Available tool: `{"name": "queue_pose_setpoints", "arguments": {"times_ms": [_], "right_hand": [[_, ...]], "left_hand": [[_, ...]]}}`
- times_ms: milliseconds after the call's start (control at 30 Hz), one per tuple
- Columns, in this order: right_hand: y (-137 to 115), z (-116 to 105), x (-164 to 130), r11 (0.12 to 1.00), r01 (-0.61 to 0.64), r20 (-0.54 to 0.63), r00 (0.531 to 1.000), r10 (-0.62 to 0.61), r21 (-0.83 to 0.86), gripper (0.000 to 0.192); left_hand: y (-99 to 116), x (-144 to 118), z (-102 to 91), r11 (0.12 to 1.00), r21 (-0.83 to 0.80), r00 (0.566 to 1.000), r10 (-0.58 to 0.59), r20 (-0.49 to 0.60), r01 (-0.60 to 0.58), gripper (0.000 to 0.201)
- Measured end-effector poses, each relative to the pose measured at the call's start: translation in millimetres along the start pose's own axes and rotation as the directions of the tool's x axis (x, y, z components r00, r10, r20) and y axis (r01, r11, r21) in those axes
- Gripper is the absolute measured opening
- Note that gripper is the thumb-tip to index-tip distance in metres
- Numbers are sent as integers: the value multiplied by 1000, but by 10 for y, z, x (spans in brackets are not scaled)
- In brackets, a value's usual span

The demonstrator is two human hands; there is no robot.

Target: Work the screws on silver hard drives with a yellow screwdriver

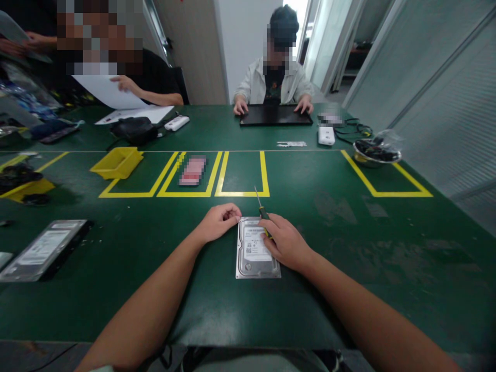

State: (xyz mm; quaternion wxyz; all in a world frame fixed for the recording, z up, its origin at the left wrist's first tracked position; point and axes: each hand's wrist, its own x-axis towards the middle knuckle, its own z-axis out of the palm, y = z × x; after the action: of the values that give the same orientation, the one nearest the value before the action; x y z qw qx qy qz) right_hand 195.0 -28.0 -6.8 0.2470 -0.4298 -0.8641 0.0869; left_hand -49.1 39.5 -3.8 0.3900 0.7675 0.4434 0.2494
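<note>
A silver hard drive (245, 266) with a white label lies flat on the green table in front of me. My right hand (289, 242) is closed around a screwdriver (263, 212) with a dark green and yellow handle, its shaft pointing away from me past the far edge of the drive. That hand rests over the drive's right side. At the far left corner of the drive, my left hand (220, 221) has curled fingers, with thumb and fingertips pinched at the drive's edge.
Left lie another hard drive (46, 248) and a yellow bin (118, 163). A pink, blurred item (192, 171) sits inside yellow tape. A bowl of dark parts (376, 154) stands right. Opposite, one person holds a black tray (276, 114); another handles paper sheets (112, 93).
</note>
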Motion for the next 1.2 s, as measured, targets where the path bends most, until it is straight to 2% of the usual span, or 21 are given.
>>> {"name": "queue_pose_setpoints", "arguments": {"times_ms": [1200], "right_hand": [[-9, -24, 0, 1000, 4, -6, 1000, -4, 9, 28]], "left_hand": [[-10, 19, 56, 999, -3, 997, -33, -64, 32, 17]]}}
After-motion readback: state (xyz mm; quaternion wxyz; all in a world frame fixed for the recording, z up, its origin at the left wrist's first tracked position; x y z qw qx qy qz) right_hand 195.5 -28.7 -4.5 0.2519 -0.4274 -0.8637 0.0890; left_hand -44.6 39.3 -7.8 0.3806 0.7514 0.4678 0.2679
